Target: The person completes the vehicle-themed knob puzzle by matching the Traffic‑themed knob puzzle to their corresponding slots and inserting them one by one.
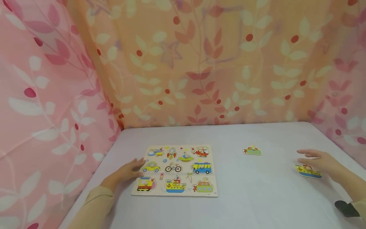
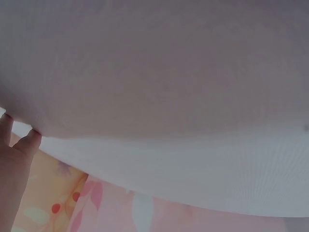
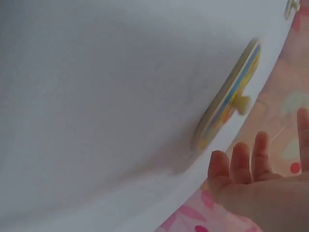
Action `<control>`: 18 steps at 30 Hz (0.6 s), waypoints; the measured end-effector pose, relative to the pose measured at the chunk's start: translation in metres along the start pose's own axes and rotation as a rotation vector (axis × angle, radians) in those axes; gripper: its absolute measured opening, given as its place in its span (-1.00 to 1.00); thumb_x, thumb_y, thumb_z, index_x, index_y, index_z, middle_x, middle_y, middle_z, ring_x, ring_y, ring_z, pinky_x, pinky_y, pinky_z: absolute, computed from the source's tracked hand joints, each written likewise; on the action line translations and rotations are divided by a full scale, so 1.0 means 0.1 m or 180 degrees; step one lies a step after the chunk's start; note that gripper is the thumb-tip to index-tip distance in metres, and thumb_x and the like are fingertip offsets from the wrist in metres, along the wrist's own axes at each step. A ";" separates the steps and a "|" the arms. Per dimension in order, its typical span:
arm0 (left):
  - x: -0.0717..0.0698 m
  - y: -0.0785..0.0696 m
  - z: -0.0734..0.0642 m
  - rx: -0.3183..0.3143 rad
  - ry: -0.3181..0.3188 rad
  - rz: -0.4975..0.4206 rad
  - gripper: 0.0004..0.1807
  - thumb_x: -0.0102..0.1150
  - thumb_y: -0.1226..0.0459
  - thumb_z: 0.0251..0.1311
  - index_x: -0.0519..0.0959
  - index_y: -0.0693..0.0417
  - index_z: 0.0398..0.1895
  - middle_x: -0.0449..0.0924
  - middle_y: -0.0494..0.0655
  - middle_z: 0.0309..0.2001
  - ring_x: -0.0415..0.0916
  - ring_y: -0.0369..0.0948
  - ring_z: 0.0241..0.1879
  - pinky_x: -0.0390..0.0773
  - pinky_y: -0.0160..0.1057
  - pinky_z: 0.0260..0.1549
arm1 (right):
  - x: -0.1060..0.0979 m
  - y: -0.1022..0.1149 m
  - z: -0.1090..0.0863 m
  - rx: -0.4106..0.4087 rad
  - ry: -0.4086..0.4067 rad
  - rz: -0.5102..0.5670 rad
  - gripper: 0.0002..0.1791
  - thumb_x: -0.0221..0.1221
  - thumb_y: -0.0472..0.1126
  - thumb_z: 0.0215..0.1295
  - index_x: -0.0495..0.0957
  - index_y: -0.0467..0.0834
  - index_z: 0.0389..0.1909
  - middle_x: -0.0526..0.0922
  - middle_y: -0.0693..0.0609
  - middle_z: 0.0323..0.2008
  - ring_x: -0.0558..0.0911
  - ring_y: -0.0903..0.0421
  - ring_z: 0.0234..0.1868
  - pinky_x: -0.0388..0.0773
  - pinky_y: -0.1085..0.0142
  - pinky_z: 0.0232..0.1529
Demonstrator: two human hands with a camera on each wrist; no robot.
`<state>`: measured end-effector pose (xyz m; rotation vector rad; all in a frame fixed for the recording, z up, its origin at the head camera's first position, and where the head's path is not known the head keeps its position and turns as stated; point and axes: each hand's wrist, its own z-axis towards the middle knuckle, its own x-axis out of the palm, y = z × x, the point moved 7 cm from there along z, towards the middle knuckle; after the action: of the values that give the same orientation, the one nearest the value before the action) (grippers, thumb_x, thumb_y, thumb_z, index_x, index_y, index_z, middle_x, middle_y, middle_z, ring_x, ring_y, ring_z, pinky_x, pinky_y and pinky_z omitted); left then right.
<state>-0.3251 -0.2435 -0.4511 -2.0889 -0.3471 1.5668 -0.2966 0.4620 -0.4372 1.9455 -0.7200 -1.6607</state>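
A wooden puzzle board (image 1: 183, 171) with vehicle pictures lies on the table's left half. My left hand (image 1: 128, 171) is at its left edge, fingertips touching the board beside the yellow car piece (image 1: 151, 167). On the right, a ship-shaped puzzle piece (image 1: 310, 173) in yellow and blue lies below my right hand (image 1: 321, 162). The right wrist view shows the piece side-on with its wooden knob (image 3: 241, 104), and the fingers spread apart from it. A green submarine piece (image 1: 253, 150) lies between board and right hand.
The white tabletop (image 1: 243, 197) is enclosed by floral curtains (image 1: 200, 63) at the back and sides. A dark object (image 1: 346, 208) shows by the right sleeve at the frame's edge.
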 end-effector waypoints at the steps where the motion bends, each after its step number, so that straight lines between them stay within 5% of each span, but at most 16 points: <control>1: 0.01 0.00 0.00 -0.0021 0.0006 0.0000 -0.21 0.33 0.05 0.13 0.30 0.07 0.42 0.07 0.11 0.48 -0.22 0.25 0.46 -0.15 0.38 0.29 | -0.01 -0.08 0.02 -0.0012 0.0057 -0.0010 -0.21 0.06 0.12 0.42 0.14 -0.44 0.34 0.07 -0.67 0.23 0.18 -0.57 0.15 0.32 -0.39 -0.09; 10: 0.03 0.01 0.01 -0.0203 0.0041 -0.0017 -0.19 0.32 0.01 0.13 0.27 0.00 0.44 0.02 0.15 0.49 -0.22 0.25 0.46 -0.12 0.41 0.27 | -0.06 -0.44 0.09 0.0038 0.0861 0.0598 -0.49 -0.02 -0.05 0.50 0.32 -0.24 0.34 -0.21 -0.61 0.36 0.00 -0.51 0.23 0.20 -0.44 0.01; 18: -0.06 0.07 0.02 -0.0210 0.0029 0.0111 -0.20 0.31 0.02 0.15 0.27 0.01 0.44 0.03 0.10 0.50 -0.24 0.21 0.48 -0.14 0.39 0.29 | 0.03 -0.43 0.18 0.0108 0.1047 0.0513 -0.36 0.04 -0.05 0.46 0.18 -0.45 0.31 -0.05 -0.65 0.29 0.13 -0.51 0.18 0.25 -0.38 0.03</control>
<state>-0.3294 -0.2513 -0.4504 -2.1621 -0.3655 1.5854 -0.3105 0.4921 -0.4705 2.0573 -0.7552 -1.2030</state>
